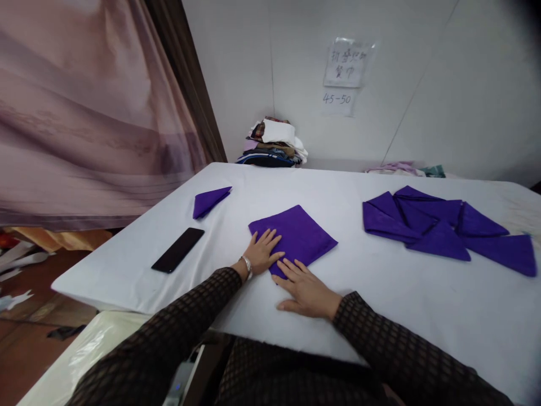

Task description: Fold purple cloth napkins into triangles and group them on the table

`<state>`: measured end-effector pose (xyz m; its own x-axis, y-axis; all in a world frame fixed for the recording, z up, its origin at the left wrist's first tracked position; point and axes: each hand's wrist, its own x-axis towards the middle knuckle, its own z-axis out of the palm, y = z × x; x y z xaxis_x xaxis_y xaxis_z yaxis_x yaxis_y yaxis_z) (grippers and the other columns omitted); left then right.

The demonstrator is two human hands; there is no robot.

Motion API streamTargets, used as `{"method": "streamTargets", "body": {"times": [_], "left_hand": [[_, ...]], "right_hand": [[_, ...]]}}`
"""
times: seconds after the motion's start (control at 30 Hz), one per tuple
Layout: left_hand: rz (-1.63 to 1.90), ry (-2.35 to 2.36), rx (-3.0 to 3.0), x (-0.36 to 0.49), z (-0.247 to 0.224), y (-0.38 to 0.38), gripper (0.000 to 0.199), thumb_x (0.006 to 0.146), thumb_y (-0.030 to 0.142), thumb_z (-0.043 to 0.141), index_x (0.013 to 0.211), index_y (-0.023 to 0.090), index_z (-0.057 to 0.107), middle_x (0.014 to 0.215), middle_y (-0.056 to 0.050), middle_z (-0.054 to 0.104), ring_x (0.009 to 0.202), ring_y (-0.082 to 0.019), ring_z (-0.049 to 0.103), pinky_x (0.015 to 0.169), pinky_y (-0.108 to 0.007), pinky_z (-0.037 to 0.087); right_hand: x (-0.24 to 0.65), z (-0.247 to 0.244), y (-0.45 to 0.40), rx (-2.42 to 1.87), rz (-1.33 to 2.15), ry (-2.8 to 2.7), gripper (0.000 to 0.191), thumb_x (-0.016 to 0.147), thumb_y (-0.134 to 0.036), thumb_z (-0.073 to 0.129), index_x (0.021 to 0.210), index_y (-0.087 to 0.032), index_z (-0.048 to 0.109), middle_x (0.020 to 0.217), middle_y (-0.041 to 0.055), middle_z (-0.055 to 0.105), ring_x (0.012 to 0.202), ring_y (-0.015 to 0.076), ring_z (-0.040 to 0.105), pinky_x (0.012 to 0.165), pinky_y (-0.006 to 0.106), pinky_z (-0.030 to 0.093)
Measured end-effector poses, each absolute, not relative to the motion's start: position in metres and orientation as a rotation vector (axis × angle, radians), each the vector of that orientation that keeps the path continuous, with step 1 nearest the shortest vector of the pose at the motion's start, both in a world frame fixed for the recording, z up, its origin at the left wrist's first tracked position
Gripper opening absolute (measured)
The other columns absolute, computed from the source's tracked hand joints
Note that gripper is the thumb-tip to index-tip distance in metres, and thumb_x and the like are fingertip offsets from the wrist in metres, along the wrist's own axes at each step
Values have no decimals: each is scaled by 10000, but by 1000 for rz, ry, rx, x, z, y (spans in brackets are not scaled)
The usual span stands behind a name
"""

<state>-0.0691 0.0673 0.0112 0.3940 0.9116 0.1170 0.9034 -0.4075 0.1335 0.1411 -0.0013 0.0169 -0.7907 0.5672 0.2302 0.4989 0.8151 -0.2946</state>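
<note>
A purple cloth [302, 234], folded into a flat diamond-like shape, lies on the white-covered table [329, 192] in front of me. My left hand [261, 254], with a silver bracelet at the wrist, rests on its left side, fingers spread. Lower down, my right hand [306, 290] lies with spread fingertips on the cloth's near corner and its palm over the white cover. The hands are close together. Further left stands a small folded purple cloth [210, 202]. Several purple cloths [435, 223] overlap at the right.
A black phone [178, 250] lies near the table's left edge. Behind the far edge are a pile of clothes [274, 142] and more fabric [397, 167]. Paper signs [344, 65] hang on the wall. A pink curtain [84, 113] hangs at the left.
</note>
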Motion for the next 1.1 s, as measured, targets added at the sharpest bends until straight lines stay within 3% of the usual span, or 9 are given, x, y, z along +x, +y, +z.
{"method": "streamTargets", "body": {"times": [0.17, 0.37, 0.5, 0.63, 0.83, 0.97, 1.1], "left_hand": [[210, 1800, 2420, -71, 8, 75, 574, 898, 514, 389, 1388, 215, 382, 1490, -92, 309, 1391, -265, 228, 1121, -528, 171], [441, 1703, 2390, -59, 17, 39, 500, 924, 439, 354, 1341, 178, 443, 1449, -103, 387, 1381, -249, 259, 1123, -512, 202], [544, 1433, 2539, -51, 10, -7, 552, 908, 450, 400, 1387, 178, 368, 1449, -121, 384, 1365, -237, 295, 1116, -478, 252], [580, 1461, 2547, -47, 4, -27, 645, 888, 405, 453, 1435, 129, 252, 1482, -174, 299, 1363, -234, 301, 1090, -439, 320], [390, 1645, 2562, -44, 1, -25, 472, 920, 382, 389, 1340, 173, 443, 1418, -122, 430, 1340, -261, 345, 1082, -491, 310], [397, 1678, 2599, -43, 3, -25, 421, 928, 361, 376, 1286, 183, 510, 1399, -105, 461, 1319, -249, 380, 1068, -464, 342], [515, 1688, 2642, -42, 6, -23, 372, 902, 336, 441, 1215, 185, 573, 1339, -101, 526, 1269, -260, 439, 1028, -442, 392]], "right_hand": [[142, 21, -2, -810, 260, -2653, 566, 835, -521, 563, 1348, -299, 477, 1447, 32, 383, 1327, 280, 335, 1154, 355, 235], [142, 24, -2, -796, 237, -2725, 609, 843, -507, 563, 1384, -267, 423, 1469, 67, 339, 1360, 268, 281, 1159, 395, 221], [141, 29, -4, -806, 301, -2696, 703, 826, -476, 592, 1440, -287, 307, 1486, 37, 306, 1370, 241, 263, 1156, 368, 222], [142, 27, -3, -844, 307, -2635, 750, 812, -447, 595, 1456, -276, 250, 1482, 8, 320, 1367, 209, 278, 1140, 346, 248], [180, 19, 22, -970, 223, -2663, 662, 863, -490, 511, 1409, -142, 370, 1467, 135, 334, 1378, 277, 242, 1136, 480, 135], [229, 11, 52, -1221, 196, -2472, 524, 899, -418, 448, 1353, -157, 455, 1437, 141, 391, 1362, 275, 286, 1096, 535, 213], [263, -4, 74, -1273, 173, -2176, 382, 874, -244, 425, 1202, -159, 602, 1305, 122, 550, 1288, 245, 416, 1059, 479, 340]]}}
